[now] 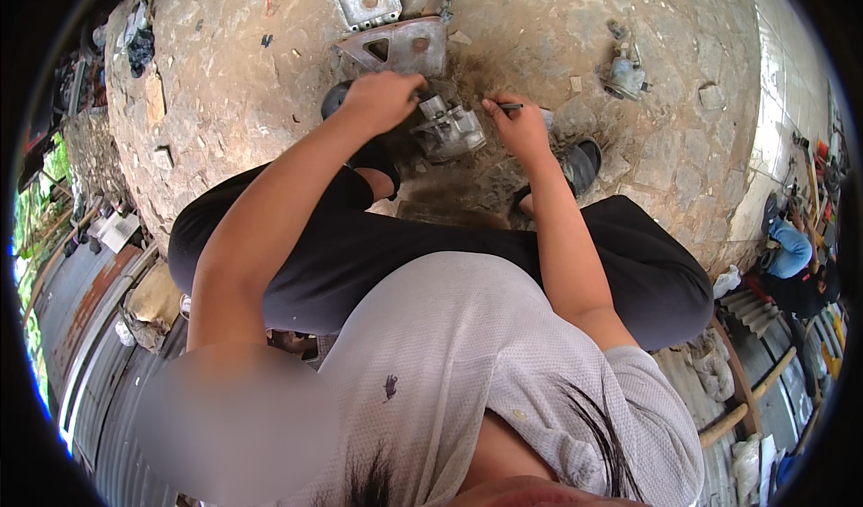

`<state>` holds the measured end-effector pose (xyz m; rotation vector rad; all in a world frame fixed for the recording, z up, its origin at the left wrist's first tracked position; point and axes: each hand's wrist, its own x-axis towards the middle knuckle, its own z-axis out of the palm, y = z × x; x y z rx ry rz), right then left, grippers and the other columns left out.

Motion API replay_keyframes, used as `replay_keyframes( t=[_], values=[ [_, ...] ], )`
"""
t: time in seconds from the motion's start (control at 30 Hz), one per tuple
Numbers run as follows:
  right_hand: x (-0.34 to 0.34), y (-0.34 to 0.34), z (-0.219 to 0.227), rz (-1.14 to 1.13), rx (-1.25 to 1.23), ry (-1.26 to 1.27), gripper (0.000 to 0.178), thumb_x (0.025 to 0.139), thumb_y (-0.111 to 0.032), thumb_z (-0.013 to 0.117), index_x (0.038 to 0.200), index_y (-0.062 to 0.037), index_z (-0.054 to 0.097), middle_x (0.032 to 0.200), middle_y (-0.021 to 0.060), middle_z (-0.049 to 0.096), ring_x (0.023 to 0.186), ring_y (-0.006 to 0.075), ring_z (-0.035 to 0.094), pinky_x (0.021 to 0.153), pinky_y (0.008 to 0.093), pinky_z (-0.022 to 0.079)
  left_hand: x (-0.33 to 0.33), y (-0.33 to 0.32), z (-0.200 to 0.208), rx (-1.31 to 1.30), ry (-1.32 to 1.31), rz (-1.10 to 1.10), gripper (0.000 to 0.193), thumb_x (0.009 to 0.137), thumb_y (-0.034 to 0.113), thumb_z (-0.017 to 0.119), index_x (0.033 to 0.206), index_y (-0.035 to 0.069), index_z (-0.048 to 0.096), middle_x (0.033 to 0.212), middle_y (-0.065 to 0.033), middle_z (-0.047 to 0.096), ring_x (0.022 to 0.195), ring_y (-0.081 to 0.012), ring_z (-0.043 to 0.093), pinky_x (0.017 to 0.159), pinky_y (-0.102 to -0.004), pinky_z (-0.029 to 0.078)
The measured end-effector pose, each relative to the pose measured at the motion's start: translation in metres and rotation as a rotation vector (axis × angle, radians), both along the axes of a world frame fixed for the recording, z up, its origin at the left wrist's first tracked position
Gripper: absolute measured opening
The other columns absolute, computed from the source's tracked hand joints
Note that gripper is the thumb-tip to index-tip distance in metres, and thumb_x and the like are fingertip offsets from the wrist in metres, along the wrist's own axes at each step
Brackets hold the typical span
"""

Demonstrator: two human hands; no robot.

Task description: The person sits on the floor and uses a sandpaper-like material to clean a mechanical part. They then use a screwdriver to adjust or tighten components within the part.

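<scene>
Between my feet a grey cast-metal part [454, 133] with a blocky, stepped shape rests on the dirty ground. My left hand [382, 102] is at its upper left, fingers curled closed; something small and dark shows by the fingertips, too unclear to name. On the other side, my right hand [521, 129] pinches a short dark rod [511, 106] between thumb and fingers. The rod lies sideways, apart from the metal part.
Beyond my hands lie a rusty triangular metal bracket [400, 47] and a pale metal housing [367, 0]. A smaller metal part [626, 75] sits to the right. My sandal [582, 165] is beside my right hand. Far right, another person [791, 251] crouches among clutter.
</scene>
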<state>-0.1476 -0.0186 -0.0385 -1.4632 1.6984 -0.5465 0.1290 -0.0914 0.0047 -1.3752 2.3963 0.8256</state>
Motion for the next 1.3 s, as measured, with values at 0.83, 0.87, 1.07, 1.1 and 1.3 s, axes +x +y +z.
replay_keyframes(
  t=[0.83, 0.87, 1.07, 1.1, 1.3],
  values=[
    [0.01, 0.015, -0.012, 0.052, 0.27, 0.104, 0.027, 0.096, -0.039, 0.074, 0.107, -0.0161, 0.083, 0.087, 0.0155, 0.078, 0.087, 0.0361, 0.075, 0.079, 0.0462, 0.058, -0.005, -0.012, 0.002, 0.045, -0.052, -0.173, 0.027, 0.101, 0.024, 0.066, 0.126, 0.013, 0.064, 0.104, -0.0157, 0.076, 0.101, -0.0397, 0.072, 0.087, -0.0533, 0.057],
    [0.009, 0.014, -0.015, 0.01, 0.246, 0.088, 0.027, 0.096, -0.039, 0.074, 0.107, -0.0162, 0.083, 0.086, 0.0149, 0.078, 0.086, 0.036, 0.074, 0.079, 0.0461, 0.059, -0.005, -0.011, 0.001, 0.052, -0.052, -0.166, 0.028, 0.101, 0.024, 0.066, 0.126, 0.013, 0.064, 0.105, -0.0159, 0.076, 0.101, -0.0398, 0.072, 0.087, -0.0533, 0.057],
    [0.02, 0.013, -0.001, 0.104, 0.289, 0.154, 0.025, 0.096, -0.037, 0.074, 0.107, -0.0169, 0.083, 0.088, 0.0138, 0.077, 0.085, 0.035, 0.074, 0.077, 0.0463, 0.059, 0.006, -0.01, -0.006, 0.112, -0.046, -0.052, 0.027, 0.102, 0.024, 0.065, 0.128, 0.015, 0.063, 0.107, -0.0163, 0.076, 0.104, -0.0394, 0.072, 0.088, -0.0537, 0.056],
    [0.02, 0.016, -0.006, 0.089, 0.208, 0.101, 0.025, 0.096, -0.038, 0.074, 0.107, -0.0171, 0.083, 0.089, 0.0138, 0.077, 0.086, 0.0349, 0.074, 0.077, 0.0467, 0.059, 0.006, -0.008, -0.007, 0.107, -0.044, -0.049, 0.027, 0.102, 0.024, 0.064, 0.128, 0.015, 0.063, 0.107, -0.0164, 0.076, 0.105, -0.0394, 0.072, 0.088, -0.0538, 0.056],
    [0.021, 0.018, -0.004, 0.079, 0.165, 0.097, 0.024, 0.096, -0.037, 0.075, 0.106, -0.0166, 0.083, 0.101, 0.0143, 0.077, 0.088, 0.0351, 0.074, 0.076, 0.0476, 0.058, 0.004, -0.007, -0.003, 0.107, -0.059, -0.025, 0.029, 0.103, 0.023, 0.063, 0.131, 0.016, 0.063, 0.109, -0.0163, 0.076, 0.107, -0.0392, 0.072, 0.089, -0.054, 0.056]
  ],
)
